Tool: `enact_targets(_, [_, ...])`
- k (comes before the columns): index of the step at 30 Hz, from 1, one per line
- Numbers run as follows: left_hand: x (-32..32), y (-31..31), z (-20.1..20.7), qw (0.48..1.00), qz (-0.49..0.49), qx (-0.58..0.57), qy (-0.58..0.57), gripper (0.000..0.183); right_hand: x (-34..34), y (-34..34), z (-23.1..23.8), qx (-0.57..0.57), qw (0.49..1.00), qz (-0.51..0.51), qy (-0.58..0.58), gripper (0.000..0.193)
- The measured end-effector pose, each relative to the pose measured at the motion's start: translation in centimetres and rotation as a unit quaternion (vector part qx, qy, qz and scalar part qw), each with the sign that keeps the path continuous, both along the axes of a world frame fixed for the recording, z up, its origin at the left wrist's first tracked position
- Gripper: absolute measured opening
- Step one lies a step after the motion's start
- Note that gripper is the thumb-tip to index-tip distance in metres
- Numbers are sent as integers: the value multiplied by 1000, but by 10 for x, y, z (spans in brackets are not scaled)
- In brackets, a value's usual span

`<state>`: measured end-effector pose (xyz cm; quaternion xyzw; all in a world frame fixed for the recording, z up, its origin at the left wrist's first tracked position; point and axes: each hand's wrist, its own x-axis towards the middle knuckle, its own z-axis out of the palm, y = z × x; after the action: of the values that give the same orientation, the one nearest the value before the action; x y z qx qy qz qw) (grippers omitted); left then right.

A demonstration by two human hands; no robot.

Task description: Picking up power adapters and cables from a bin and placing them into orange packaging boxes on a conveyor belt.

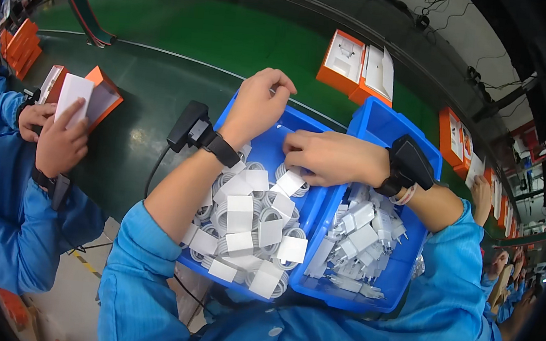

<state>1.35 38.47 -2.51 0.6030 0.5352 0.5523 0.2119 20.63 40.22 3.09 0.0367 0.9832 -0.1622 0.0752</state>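
My left hand (pixel 261 107) hangs over the far end of a blue bin (pixel 318 126), its fingers curled in and nothing visible in them. Across that same bin reaches my right hand (pixel 333 156), fingers bent down at a coiled white cable (pixel 290 183) with a white paper wrap; the fingertips are partly hidden. More coiled white cables (pixel 270 233), each with a paper band, fill the near part of this bin. To its right a second blue bin (pixel 393 119) holds a heap of white plug adapters (pixel 362 238), under my right forearm.
Open orange boxes with white inserts (pixel 346 56) lie on the green conveyor belt (pixel 233 42) ahead, others (pixel 453 138) farther right. At left a co-worker's hands (pixel 62 143) hold a white box part (pixel 75 95) beside an orange box (pixel 104 95). A green upright (pixel 79 0) stands at far left.
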Motion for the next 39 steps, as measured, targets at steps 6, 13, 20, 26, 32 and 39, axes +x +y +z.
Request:
enact_targets(6, [1, 0, 1, 1000, 0, -15, 12, 14, -4, -2, -1, 18, 997, 25, -70, 25])
enact_targets(13, [-1, -2, 5, 1000, 0, -21, 10, 15, -10, -4, 7, -72, 992, 16, -99, 29])
enact_targets(20, [-1, 1, 4, 1000, 3, -15, 5, 15, -8, 12, -9, 49, 998, 26, -22, 25])
enact_targets(26, [-1, -2, 8, 999, 0, -35, -1, 15, -10, 19, -12, 70, 997, 39, -3, 28])
enact_targets(32, [-5, -2, 3, 999, 8, -41, -29, 15, 6, 47, 27, 51, 995, -36, 79, 38])
enact_targets(39, [-2, -2, 7, 999, 4, -43, -9, 14, 59, 160, 36, 125, 947, -279, 101, 40])
